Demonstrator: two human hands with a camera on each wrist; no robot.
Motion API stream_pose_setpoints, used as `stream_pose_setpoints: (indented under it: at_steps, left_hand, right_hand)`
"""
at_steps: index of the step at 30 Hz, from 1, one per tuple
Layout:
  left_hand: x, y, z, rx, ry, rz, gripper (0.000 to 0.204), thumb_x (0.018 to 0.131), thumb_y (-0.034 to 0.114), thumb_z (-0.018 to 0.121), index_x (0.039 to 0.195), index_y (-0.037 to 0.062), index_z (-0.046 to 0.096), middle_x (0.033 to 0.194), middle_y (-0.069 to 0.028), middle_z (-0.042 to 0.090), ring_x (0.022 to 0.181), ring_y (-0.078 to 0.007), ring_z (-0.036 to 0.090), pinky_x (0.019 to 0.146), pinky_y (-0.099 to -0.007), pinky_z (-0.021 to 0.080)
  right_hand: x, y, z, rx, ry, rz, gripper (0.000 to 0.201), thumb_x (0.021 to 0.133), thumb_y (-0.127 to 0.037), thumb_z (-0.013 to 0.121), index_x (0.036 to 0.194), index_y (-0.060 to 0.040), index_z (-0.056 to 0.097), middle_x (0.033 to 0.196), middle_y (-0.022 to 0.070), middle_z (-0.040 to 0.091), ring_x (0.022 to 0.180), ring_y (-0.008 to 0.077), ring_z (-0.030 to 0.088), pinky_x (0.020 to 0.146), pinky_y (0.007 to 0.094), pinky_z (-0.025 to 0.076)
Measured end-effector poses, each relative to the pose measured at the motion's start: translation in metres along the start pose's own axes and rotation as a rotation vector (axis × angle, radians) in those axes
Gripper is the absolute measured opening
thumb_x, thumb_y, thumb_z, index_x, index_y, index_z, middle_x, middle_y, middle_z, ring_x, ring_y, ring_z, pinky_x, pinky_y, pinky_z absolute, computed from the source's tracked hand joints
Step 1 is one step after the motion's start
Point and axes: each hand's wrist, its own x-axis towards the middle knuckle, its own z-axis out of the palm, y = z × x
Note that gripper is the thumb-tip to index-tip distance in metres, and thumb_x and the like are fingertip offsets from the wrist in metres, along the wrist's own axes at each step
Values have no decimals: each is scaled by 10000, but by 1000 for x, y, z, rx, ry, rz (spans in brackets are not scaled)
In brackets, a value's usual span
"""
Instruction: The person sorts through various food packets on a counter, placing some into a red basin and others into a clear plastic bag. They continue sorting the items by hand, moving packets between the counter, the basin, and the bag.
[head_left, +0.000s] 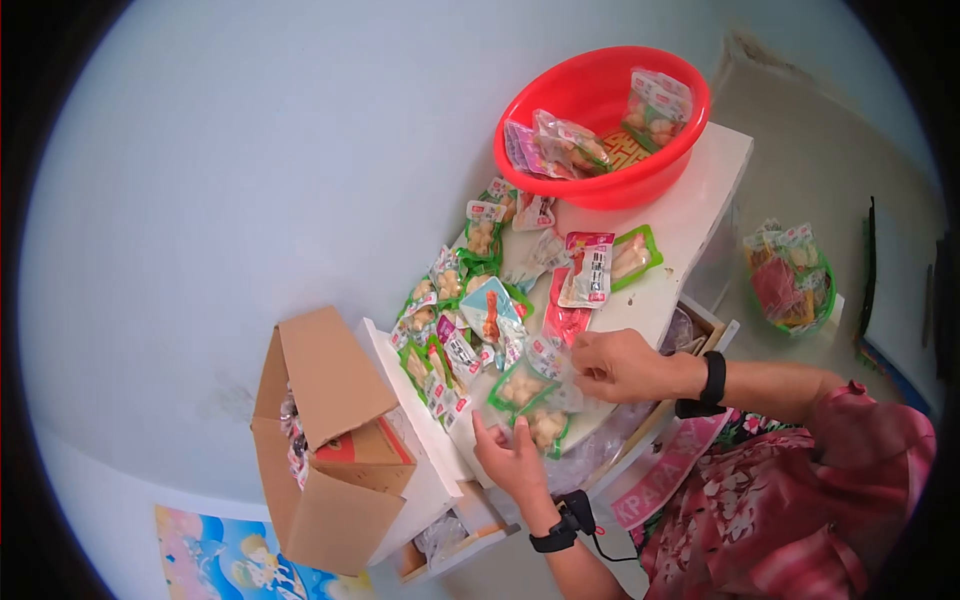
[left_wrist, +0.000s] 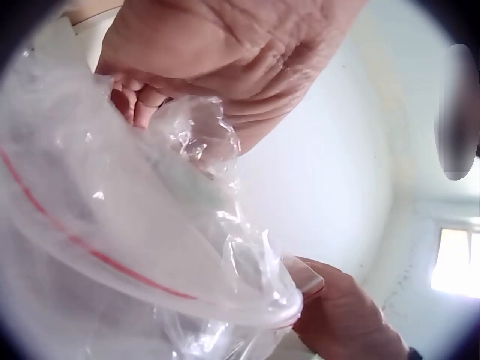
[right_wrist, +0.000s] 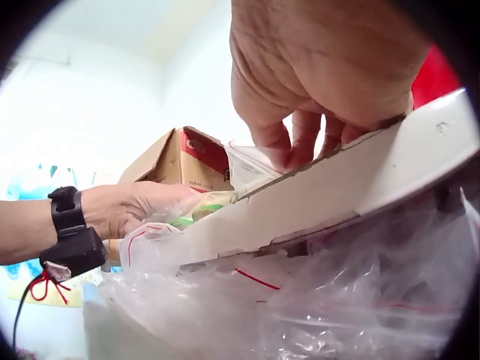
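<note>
Over the near edge of the white tabletop, both hands are at a clear zip bag [head_left: 565,395] with green-edged snack packs [head_left: 522,387] showing in it. The left hand [head_left: 512,462] holds its lower side, thumb and fingers against the plastic; in the left wrist view this hand's [left_wrist: 232,60] fingers curl behind crinkled film. At the upper end, the right hand [head_left: 625,368] pinches the bag's edge. The right wrist view shows the right hand's [right_wrist: 322,75] fingertips on clear film [right_wrist: 251,166], partly hidden by the table edge.
Snack packs [head_left: 480,235] lie heaped along the wall side. A red basin [head_left: 640,185] with packs stands at the far end. An open cardboard box [head_left: 335,375] sits left. Below the tabletop, an open drawer [head_left: 640,440] holds clear bags [right_wrist: 337,300]. A green basket [head_left: 828,310] stands on the floor.
</note>
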Motion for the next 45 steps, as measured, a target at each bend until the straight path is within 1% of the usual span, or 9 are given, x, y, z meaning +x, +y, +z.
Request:
stream_pose_setpoints:
  at_steps: [5, 13, 19, 25, 28, 31, 34, 40, 45]
  left_hand:
    - [-5, 34, -9, 301, 179, 344, 744, 877, 153, 759, 1547, 47, 451, 1299, -190, 571, 1216, -343, 569, 951, -411, 512]
    - [85, 102, 0, 70, -153, 468, 585, 915, 150, 745, 1450, 18, 551, 1304, -156, 571, 1197, -308, 601, 907, -407, 547]
    - [194, 100, 50, 69, -468, 297, 694, 929, 298, 764, 1480, -45, 519, 1520, -243, 493, 1343, -328, 557, 1049, -466, 502]
    - [242, 114, 96, 500, -351, 613, 791, 952, 345, 730, 1552, -44, 391, 1549, -292, 440, 1433, -446, 431, 1171, -511, 381]
    - [257, 126, 121, 605, -245, 652, 814, 955, 365, 719, 1570, -28, 358, 1551, -305, 428, 1443, -471, 402, 1209, -527, 322]
    - [273, 130, 136, 621, -154, 647, 855, 923, 400, 755, 1567, -13, 372, 1488, -298, 506, 1427, -469, 422, 1164, -528, 378]
    - [278, 142, 142, 600, -273, 376, 861, 864, 383, 812, 1533, 7, 421, 1365, -274, 609, 1374, -459, 477, 1098, -530, 431]
    - [256, 145, 137, 611, -119, 532, 660, 784, 261, 864, 1303, 0, 551, 1201, -250, 676, 1096, -463, 637, 963, -530, 502]
    - [243, 141, 96, 247, -201, 552, 480, 786, 171, 858, 1152, -14, 610, 1039, -196, 715, 880, -378, 697, 819, -461, 547]
  right_hand:
    - [-4, -4, -13, 29, 35, -69, 383, 936, -429, 701, 913, -61, 599, 842, 107, 637, 749, 341, 668, 641, 459, 509]
    - [-21, -7, -32, 299, -83, 189, 406, 1017, -446, 619, 1024, -41, 596, 877, 139, 649, 725, 320, 671, 648, 436, 518]
    - [-28, 5, -28, 379, -58, 84, 343, 1029, -397, 604, 1092, -61, 616, 934, 138, 685, 784, 339, 699, 688, 448, 546]
    - [-25, 12, -23, 350, -142, 1, 304, 1046, -365, 559, 1162, -89, 609, 995, 126, 673, 851, 378, 693, 722, 476, 560]
    - [-24, 15, -22, 345, -174, -53, 293, 1050, -340, 547, 1209, -96, 584, 1065, 121, 646, 911, 371, 683, 734, 483, 559]
    - [-24, 16, -27, 389, -241, -28, 284, 1040, -313, 550, 1228, -101, 567, 1112, 121, 627, 988, 357, 668, 755, 481, 558]
    - [-25, 19, -23, 410, -252, -44, 274, 1010, -272, 580, 1225, -103, 566, 1106, 119, 625, 993, 356, 664, 750, 474, 557]
    - [-24, 17, -29, 379, -234, -79, 245, 1000, -228, 588, 1218, -117, 577, 1093, 104, 627, 973, 341, 671, 726, 467, 555]
    - [-26, 20, -28, 402, -202, -126, 212, 1019, -246, 585, 1181, -111, 607, 1069, 92, 652, 929, 333, 684, 723, 450, 556]
